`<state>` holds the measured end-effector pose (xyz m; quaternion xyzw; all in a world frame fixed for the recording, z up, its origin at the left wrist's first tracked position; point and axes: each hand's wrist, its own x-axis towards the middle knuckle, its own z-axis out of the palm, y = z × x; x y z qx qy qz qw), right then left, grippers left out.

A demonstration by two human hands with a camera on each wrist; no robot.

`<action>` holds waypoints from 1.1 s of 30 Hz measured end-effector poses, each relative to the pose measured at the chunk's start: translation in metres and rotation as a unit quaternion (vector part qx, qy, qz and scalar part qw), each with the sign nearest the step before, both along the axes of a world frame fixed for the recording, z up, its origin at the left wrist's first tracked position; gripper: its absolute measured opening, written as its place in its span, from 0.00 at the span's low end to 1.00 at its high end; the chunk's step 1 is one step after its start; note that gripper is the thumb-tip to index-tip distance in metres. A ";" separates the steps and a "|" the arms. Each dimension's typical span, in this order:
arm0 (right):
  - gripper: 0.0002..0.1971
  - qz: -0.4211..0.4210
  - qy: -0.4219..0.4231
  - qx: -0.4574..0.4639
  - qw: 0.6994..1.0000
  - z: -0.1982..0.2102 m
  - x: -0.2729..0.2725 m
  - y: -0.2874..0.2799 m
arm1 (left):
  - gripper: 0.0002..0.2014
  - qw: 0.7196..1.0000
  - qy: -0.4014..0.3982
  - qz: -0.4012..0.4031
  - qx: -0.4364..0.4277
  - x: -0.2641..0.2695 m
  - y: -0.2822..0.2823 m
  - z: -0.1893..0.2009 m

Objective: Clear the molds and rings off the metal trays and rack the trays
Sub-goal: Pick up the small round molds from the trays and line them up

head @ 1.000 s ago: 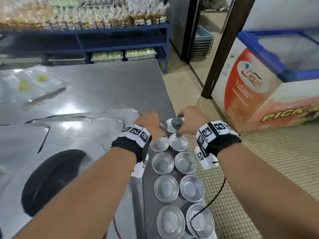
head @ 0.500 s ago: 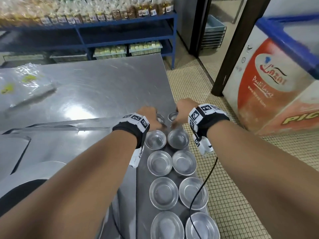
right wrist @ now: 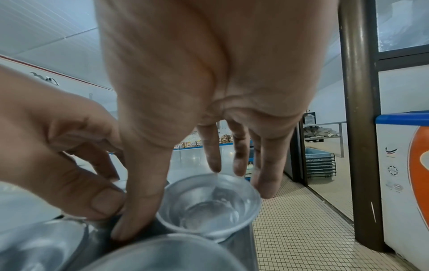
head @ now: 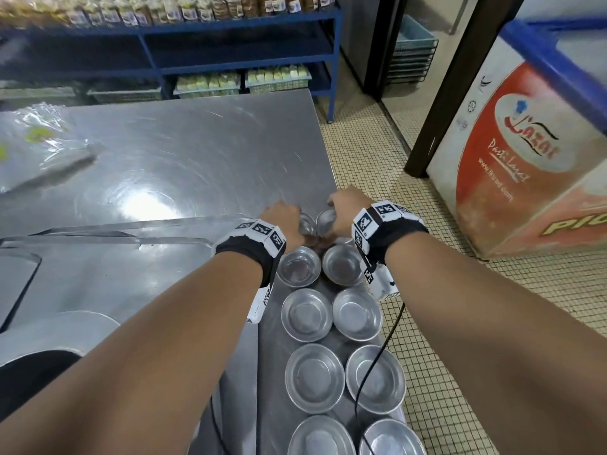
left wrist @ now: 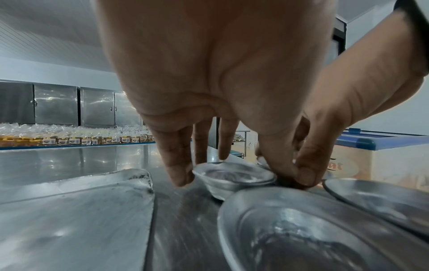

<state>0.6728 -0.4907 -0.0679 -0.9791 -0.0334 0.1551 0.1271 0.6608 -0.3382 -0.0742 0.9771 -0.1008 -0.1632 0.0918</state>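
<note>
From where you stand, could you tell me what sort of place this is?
Probably a bakery workroom with a shop side: metal molds in rows on a steel table, bagged baked goods on blue shelving, and a branded chest freezer.

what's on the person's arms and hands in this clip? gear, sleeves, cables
Bare forearms, no sleeves or gloves. Each wrist carries a black band ringed with white tiles printed with black square markers. A white camera block hangs under the right wrist, trailing a thin black cable.
</note>
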 end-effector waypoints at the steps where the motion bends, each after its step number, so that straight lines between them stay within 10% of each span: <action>1: 0.33 0.001 -0.002 0.004 1.000 0.002 -0.002 -0.001 | 0.33 1.000 0.004 0.005 0.000 -0.001 0.001 0.001; 6: 0.33 -0.022 -0.012 -0.006 1.000 0.015 -0.014 -0.007 | 0.14 1.000 -0.005 -0.005 0.005 -0.013 0.010 0.013; 29: 0.09 -0.068 -0.059 -0.024 0.996 0.180 -0.300 0.132 | 0.20 0.994 -0.066 -0.069 -0.046 -0.284 0.160 0.177; 33: 0.23 -0.059 -0.072 -0.032 0.995 0.183 -0.349 0.177 | 0.22 0.996 -0.056 -0.055 -0.050 -0.335 0.197 0.180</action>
